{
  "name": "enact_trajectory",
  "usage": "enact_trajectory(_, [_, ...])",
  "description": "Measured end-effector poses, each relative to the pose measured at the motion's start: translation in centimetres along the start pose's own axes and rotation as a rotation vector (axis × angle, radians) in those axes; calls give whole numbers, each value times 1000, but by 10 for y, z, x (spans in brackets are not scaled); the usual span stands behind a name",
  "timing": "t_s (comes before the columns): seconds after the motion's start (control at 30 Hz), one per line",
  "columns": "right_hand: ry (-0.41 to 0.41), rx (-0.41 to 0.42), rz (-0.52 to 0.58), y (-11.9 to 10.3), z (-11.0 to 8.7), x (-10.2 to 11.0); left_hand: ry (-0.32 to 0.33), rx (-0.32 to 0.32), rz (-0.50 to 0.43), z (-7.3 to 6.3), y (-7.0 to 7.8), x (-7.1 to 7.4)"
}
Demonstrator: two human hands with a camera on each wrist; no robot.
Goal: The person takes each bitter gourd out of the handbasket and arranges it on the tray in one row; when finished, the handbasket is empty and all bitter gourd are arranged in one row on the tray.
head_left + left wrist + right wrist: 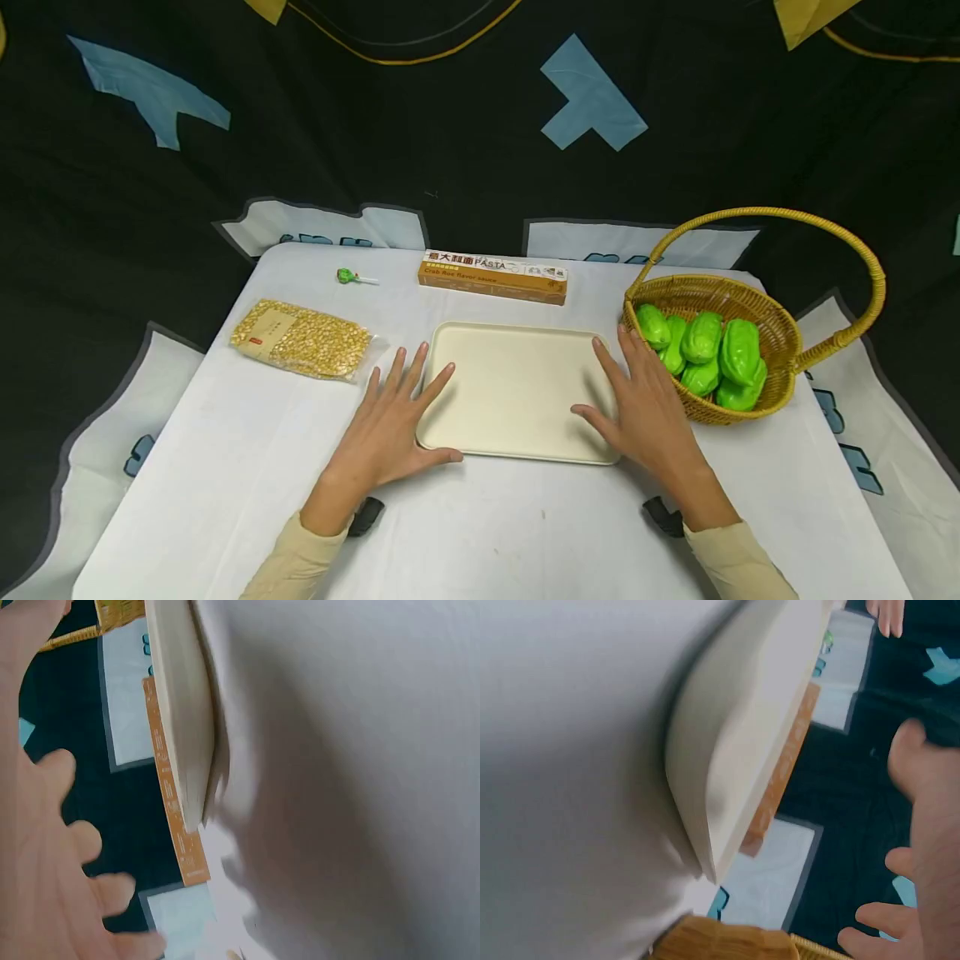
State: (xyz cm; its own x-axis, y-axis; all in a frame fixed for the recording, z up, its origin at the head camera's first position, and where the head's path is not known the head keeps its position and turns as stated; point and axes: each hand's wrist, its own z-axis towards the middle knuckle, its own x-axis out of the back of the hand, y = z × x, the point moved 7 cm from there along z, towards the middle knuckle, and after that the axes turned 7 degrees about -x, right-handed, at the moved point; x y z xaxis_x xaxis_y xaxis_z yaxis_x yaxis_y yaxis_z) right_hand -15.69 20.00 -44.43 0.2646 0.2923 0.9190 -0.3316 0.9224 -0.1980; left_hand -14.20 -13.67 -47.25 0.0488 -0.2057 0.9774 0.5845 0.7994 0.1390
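A cream rectangular tray (525, 392) lies flat on the white table, between my two hands. Over its left edge spreads my left hand (393, 425), fingers straight and apart, holding nothing. My right hand (648, 408) is spread the same way at the tray's right edge, its fingertips overlapping the basket's rim in the head view. In the left wrist view, the left fingers (105, 892) are extended beside the tray's side (184, 712). The right wrist view has the tray's corner (712, 765) with the right hand (937, 825) to one side of it.
A wicker basket (787, 333) with a tall handle stands at right, holding several glossy green vegetable-like pieces (741, 350). Behind the tray lies a pasta box (492, 279). To the left are a clear bag of yellow corn kernels (307, 340) and a green lollipop (347, 276).
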Motion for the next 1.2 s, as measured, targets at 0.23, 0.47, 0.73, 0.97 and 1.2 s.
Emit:
enact_trajectory(0.23, [97,-84,114,25,12,26,112,-89,-114,0,-4,12])
enact_trajectory(0.47, [118,-186,174,60,25,45,148,-112,-202,-2,-11,14])
enact_trajectory(0.73, [66,-289,193,90,37,46,91,-75,-253,-5,-23,2])
enact_trajectory(0.97, [-65,-341,226,106,48,36,42,-64,-265,-6,-31,-5])
enact_trajectory(1.2, [-178,-340,220,108,67,29,33,-89,-256,-5,-34,-6])
